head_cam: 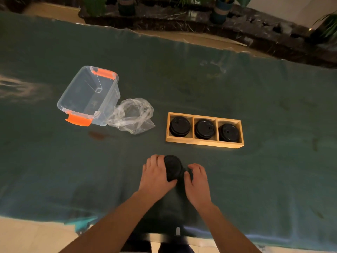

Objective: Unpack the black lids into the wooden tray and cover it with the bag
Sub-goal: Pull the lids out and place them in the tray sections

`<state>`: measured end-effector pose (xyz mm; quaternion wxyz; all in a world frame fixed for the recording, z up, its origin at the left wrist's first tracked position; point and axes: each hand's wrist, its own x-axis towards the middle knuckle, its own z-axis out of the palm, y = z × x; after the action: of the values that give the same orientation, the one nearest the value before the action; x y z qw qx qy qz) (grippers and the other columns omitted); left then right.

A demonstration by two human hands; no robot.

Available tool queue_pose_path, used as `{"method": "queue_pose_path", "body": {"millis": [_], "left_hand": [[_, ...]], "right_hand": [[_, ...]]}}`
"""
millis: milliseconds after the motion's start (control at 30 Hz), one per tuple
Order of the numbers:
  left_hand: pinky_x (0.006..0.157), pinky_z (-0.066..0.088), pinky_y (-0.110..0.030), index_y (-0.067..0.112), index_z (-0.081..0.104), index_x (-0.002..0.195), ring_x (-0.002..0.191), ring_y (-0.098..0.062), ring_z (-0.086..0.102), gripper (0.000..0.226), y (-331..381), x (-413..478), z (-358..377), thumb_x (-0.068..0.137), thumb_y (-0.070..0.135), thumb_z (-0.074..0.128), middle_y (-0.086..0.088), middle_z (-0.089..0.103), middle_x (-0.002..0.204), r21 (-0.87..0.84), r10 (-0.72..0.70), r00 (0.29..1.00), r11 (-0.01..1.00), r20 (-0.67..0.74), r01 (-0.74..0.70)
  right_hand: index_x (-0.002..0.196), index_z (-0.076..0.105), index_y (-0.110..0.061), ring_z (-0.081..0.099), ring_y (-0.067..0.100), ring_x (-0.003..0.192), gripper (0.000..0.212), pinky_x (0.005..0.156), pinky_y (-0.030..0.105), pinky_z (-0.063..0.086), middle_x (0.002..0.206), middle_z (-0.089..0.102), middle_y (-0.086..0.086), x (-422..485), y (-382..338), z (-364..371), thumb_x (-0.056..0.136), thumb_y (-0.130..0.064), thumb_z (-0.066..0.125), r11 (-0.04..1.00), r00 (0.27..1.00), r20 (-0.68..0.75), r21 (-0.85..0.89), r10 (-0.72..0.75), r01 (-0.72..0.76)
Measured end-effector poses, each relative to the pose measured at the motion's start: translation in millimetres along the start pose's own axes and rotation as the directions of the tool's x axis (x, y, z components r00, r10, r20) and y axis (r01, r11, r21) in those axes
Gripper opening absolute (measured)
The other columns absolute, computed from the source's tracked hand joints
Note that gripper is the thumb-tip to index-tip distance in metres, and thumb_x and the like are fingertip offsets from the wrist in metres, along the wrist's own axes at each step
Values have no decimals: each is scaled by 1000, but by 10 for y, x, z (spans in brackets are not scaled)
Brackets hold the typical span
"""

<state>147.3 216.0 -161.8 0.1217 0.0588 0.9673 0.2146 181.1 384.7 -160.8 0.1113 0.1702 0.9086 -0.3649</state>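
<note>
A wooden tray (203, 142) with three compartments lies right of centre on the dark green cloth. Each compartment holds a stack of black lids: left stack (180, 126), middle stack (205, 129), right stack (228, 133). Nearer to me, my left hand (156, 174) grips a further stack of black lids (173, 167) tilted on its side above the cloth. My right hand (197, 181) is just right of that stack, fingers curled, its thumb close to the stack's lower end; whether it touches is unclear. A crumpled clear plastic bag (132, 115) lies left of the tray.
A clear plastic box (90, 95) with orange latches (78, 119) lies tipped on its side at the left, touching the bag. The cloth's near edge runs below my forearms. Potted plants (221, 10) and a dark stone ledge stand beyond the far edge.
</note>
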Motion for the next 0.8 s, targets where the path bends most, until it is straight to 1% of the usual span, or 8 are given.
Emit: {"method": "queue_pose_path", "body": {"millis": [100,167,267,467,533,633,700,800], "left_hand": [[102,45,-40,19,39,138,119,-23,48,94,-64,103,128,64,65,75,-3,46,131,34,-11,991,999,133,7],[100,45,-39,21,41,136,116,-22,48,91,-112,84,192,63,64,75,-1,46,129,44,-14,991,999,133,8],[97,47,-37,20,43,134,113,-22,49,88,-151,55,242,64,64,74,-1,46,126,24,-14,996,1000,91,12],[104,45,-36,17,41,146,116,-21,43,95,-189,-10,270,68,48,86,-5,45,129,-257,-112,985,956,131,142],[106,43,-37,17,38,151,121,-21,41,98,-207,-39,274,70,44,87,-5,43,134,-292,-134,980,941,149,173],[108,40,-37,19,28,157,126,-24,38,103,-234,-58,249,73,44,82,-5,38,139,-264,-127,970,948,205,180],[111,37,-36,18,30,157,128,-27,38,95,-240,-50,212,76,37,75,-7,37,139,-339,-148,957,912,249,230],[115,42,-41,12,42,152,129,-28,48,70,-282,-7,160,88,16,71,-11,43,140,-462,-215,945,831,248,310]], "right_hand": [[135,58,-13,59,21,121,34,106,37,50,136,56,5,30,-69,66,103,-25,58,997,997,43,43,66,-68],[137,58,-15,61,19,119,36,105,38,52,136,58,4,50,-100,119,103,-27,59,993,993,71,58,95,-100],[138,59,-16,62,18,116,38,104,33,51,133,60,5,85,-143,193,102,-27,62,992,986,124,57,109,-117],[135,62,-15,62,16,104,37,96,29,50,125,59,5,119,-182,282,99,-24,67,995,982,165,17,94,-98],[133,62,-15,62,17,106,36,97,30,50,125,60,5,120,-183,297,99,-23,68,995,983,161,17,90,-94],[134,63,-17,63,17,110,37,99,30,51,126,62,4,124,-183,308,98,-23,69,996,985,152,25,82,-87],[134,62,-18,63,16,110,38,100,30,51,127,62,3,105,-178,306,97,-22,70,996,986,150,32,73,-78],[137,60,-17,64,18,111,42,103,34,53,129,60,4,65,-148,319,96,-17,71,997,988,146,49,54,-62]]}}
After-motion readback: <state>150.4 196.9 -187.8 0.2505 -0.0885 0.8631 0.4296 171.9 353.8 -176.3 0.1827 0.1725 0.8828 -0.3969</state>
